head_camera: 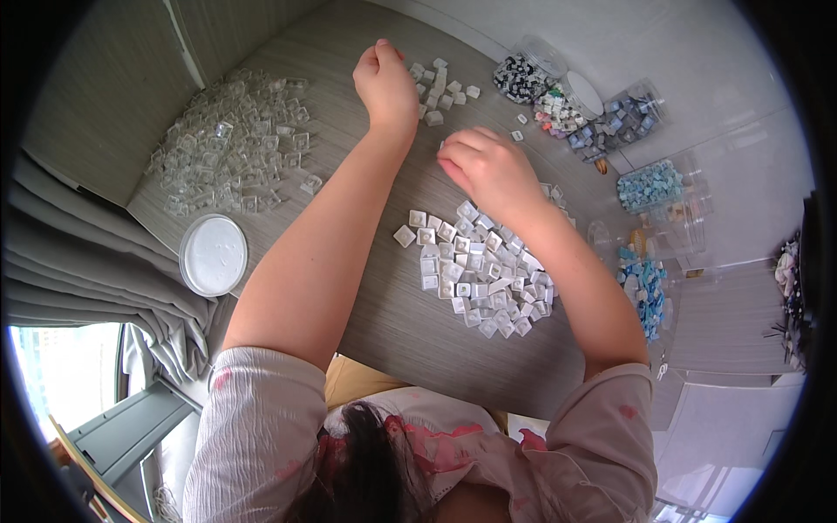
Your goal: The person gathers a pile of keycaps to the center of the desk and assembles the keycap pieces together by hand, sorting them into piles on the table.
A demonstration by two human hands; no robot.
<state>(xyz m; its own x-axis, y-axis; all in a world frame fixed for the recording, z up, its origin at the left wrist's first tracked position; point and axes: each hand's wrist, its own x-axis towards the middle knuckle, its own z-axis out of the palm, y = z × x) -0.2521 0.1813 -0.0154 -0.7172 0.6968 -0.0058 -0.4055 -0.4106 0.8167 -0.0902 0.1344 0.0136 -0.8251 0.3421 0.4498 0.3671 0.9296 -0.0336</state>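
My left hand, its fingers curled together, is over the far part of the table, just left of a small group of white keycaps. Whether its fingers hold anything is hidden. My right hand is nearer, palm down with fingertips pinched together; a small pale bit shows at the fingertips, too little to name. Below it lies a larger pile of white keycaps, many with their hollow undersides up. To the left of my left forearm spreads a heap of clear transparent keycaps.
A round white-topped lid or tub sits at the table's left edge. Along the right lie clear jars with black-and-white, grey-blue and pale turquoise keycaps. Blue pieces lie nearer. A grey curtain hangs at left.
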